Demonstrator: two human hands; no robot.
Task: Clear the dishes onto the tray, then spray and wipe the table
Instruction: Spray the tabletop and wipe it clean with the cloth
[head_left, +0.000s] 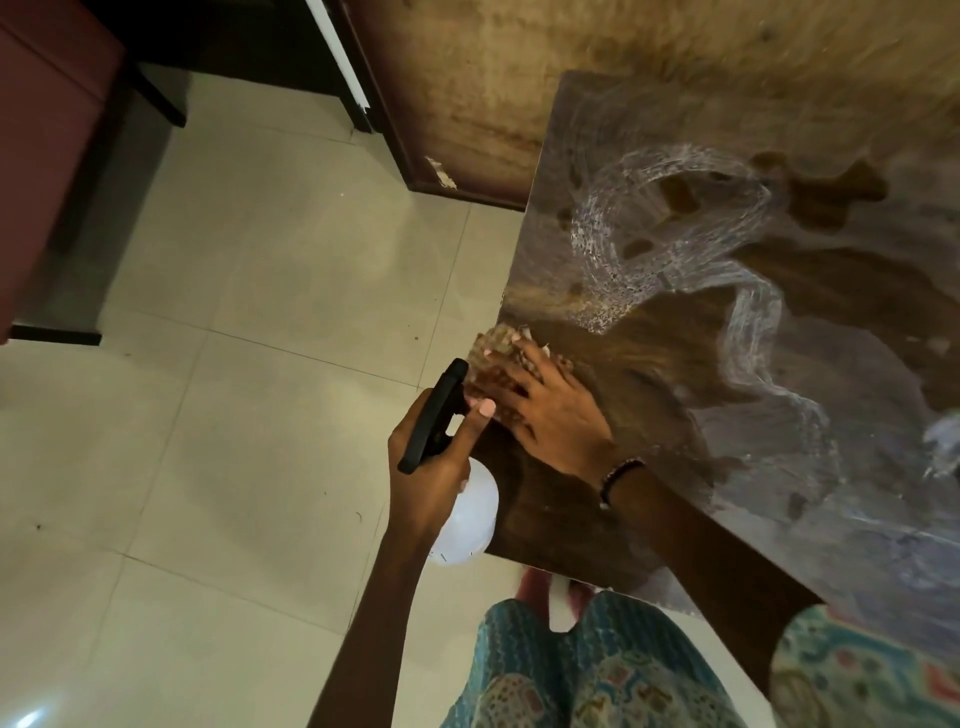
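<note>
The cloth (498, 358) is pressed flat at the counter's (649, 364) near-left corner by the right hand (550, 410), fingers spread. Unwiped foam (675, 234) lies ahead and to the right. The bottle (467, 514) is gripped by the left hand (431, 467), seemingly just off the edge.

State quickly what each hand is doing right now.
Left hand: grips the spray bottle.
Right hand: open, fingers spread, pressing the cloth on the table.
</note>
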